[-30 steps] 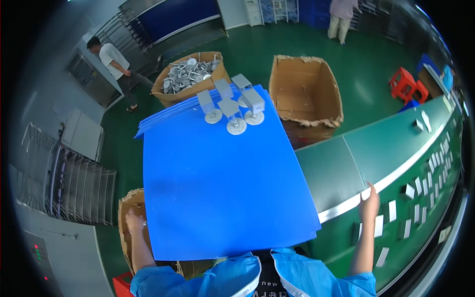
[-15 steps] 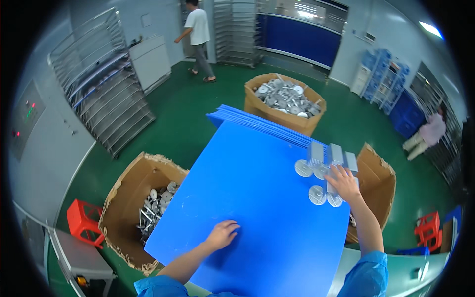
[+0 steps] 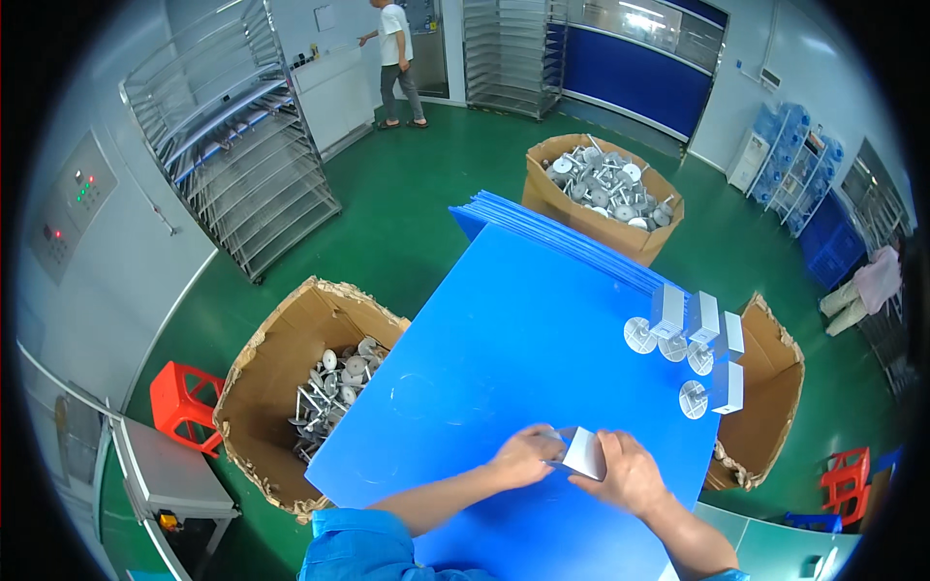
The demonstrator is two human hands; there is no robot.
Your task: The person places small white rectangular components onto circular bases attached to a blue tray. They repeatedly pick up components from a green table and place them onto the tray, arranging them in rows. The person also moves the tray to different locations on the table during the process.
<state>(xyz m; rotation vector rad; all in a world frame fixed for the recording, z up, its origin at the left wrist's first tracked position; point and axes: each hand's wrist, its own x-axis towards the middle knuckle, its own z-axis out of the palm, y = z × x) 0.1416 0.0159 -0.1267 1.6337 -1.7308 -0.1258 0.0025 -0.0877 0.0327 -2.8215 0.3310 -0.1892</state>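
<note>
Over the near part of the blue sheet (image 3: 465, 358), I hold a silver block-shaped piece (image 3: 585, 453) in both hands. My right hand (image 3: 630, 470) is closed round its right side. At its left end, the fingers of my left hand (image 3: 528, 455) are pinched; they hide what part they grip. Several similar pieces, each a silver rectangular block (image 3: 667, 310) with a round ribbed disc (image 3: 639, 335), lie at the sheet's right edge, beyond my right hand.
Left of the sheet stands a torn cardboard box (image 3: 257, 416) of metal discs with stems (image 3: 334, 387). Another full box (image 3: 557, 211) is beyond the far edge; a third box (image 3: 765, 426) is at right. Red stools (image 3: 182, 402), metal racks (image 3: 242, 184) and two people (image 3: 395, 48) are farther off.
My right hand has taken a block-shaped piece from the group at the right edge and brought it toward me. My left hand has moved right and closed on it. The view has shifted.
</note>
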